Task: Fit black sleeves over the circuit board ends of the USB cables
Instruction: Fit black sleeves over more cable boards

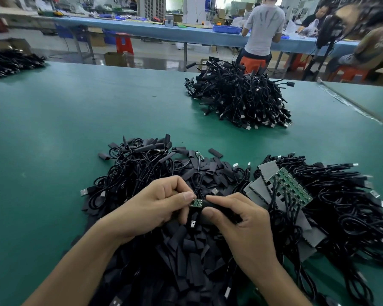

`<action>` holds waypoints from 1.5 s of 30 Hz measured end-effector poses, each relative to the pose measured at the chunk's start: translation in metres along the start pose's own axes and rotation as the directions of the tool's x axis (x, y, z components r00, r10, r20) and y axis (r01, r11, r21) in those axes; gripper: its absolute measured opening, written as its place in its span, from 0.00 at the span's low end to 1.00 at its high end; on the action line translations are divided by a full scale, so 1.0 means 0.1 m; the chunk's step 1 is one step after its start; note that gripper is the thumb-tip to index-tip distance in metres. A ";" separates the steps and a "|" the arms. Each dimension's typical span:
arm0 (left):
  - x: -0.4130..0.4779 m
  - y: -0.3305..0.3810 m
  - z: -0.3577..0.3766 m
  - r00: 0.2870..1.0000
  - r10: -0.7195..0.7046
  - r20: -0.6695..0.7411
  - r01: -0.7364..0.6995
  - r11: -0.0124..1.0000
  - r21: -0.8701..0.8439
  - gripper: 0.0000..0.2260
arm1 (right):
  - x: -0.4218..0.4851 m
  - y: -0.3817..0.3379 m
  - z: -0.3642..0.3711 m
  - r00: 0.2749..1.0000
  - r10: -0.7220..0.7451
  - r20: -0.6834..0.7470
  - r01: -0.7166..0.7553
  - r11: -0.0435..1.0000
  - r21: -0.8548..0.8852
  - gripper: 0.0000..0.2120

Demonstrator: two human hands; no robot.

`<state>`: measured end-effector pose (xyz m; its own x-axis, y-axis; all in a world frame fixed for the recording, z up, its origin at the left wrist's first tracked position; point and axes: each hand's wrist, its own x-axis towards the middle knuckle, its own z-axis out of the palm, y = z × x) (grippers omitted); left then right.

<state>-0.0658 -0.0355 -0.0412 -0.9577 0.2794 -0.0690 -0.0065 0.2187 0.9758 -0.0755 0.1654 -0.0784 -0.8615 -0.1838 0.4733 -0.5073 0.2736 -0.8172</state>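
Circuit board point(196, 203) in left hand point(155, 204), sleeve point(211, 204) in right hand point(237, 219), amid cable piles point(341, 195).

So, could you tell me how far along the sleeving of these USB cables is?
Apparently done: the far pile of cables, many ends looking sleeved. In hand: the left hand pinches a green circuit board while the right hand holds a black sleeve at its end, board partly uncovered. Left: the bundle with bare green boards on the right and the heap of loose sleeves.
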 end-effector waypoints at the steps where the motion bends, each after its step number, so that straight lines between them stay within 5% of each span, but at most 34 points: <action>1: 0.00 0.00 0.00 1.000 -0.004 0.000 0.004 1.000 -0.007 0.12 | 0.00 0.00 0.00 1.000 0.006 -0.014 -0.006 1.000 -0.003 0.13; 16: 0.01 -0.05 -0.03 0.999 -0.032 0.042 0.034 0.999 -0.037 0.09 | 0.00 0.01 -0.04 0.999 0.007 0.032 -0.010 0.997 0.073 0.11; 21: 0.02 -0.07 -0.02 0.998 -0.042 0.044 0.039 0.997 0.073 0.05 | -0.02 0.02 0.00 0.998 -0.052 0.046 0.053 0.998 -0.028 0.11; 25: 0.05 -0.09 0.00 0.999 -0.016 -0.047 0.018 0.999 0.040 0.06 | -0.02 0.02 0.00 0.998 -0.039 0.049 0.041 0.998 -0.044 0.14; 45: 0.04 -0.09 0.01 0.998 -0.027 -0.056 0.025 0.999 -0.031 0.12 | -0.03 0.04 0.01 0.999 -0.036 0.000 0.036 0.999 0.001 0.12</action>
<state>-0.0694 -0.0354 -0.0507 -0.9717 0.2208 -0.0835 -0.0397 0.1961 0.9798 -0.0753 0.1661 -0.0837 -0.8428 -0.1933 0.5023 -0.5378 0.2659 -0.8001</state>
